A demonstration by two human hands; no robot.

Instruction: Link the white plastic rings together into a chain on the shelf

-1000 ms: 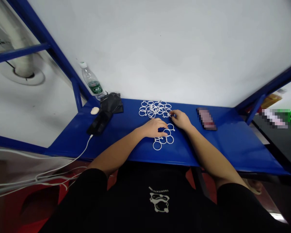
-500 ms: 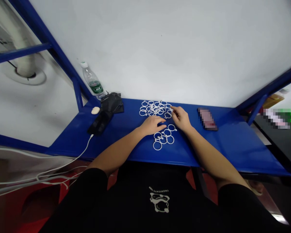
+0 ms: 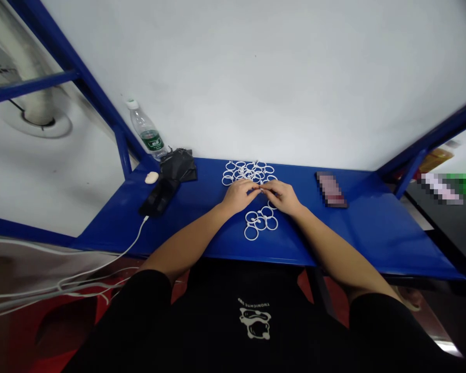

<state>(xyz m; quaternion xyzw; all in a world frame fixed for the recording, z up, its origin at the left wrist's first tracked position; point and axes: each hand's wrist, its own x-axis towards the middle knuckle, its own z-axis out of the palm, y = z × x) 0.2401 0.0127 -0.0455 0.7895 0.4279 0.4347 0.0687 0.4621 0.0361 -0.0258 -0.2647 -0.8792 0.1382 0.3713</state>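
Observation:
My left hand point(image 3: 238, 197) and my right hand point(image 3: 283, 197) meet fingertip to fingertip over the blue table. Both are closed in a pinch on a white ring, of which only a small pale bit shows between the fingers. Just beyond them lies a cluster of thin white rings point(image 3: 228, 181) with small knobs, partly overlapping and partly hidden by my hands. Nearer to me is a smaller group of several white rings point(image 3: 251, 233), one of them partly covered by my right hand.
On the blue table point(image 3: 217, 243), a phone point(image 3: 331, 190) lies to the right. At the left are a black crumpled bag point(image 3: 178, 166), a dark device with a white cable point(image 3: 140, 233), a pale rounded object point(image 3: 151, 177) and a water bottle point(image 3: 147, 132). A white wall point(image 3: 256, 93) rises behind.
My right hand has moved left and nearer to me from the cluster's right edge. My left hand has shifted slightly away from me, its fingers closing; the fingertips now meet.

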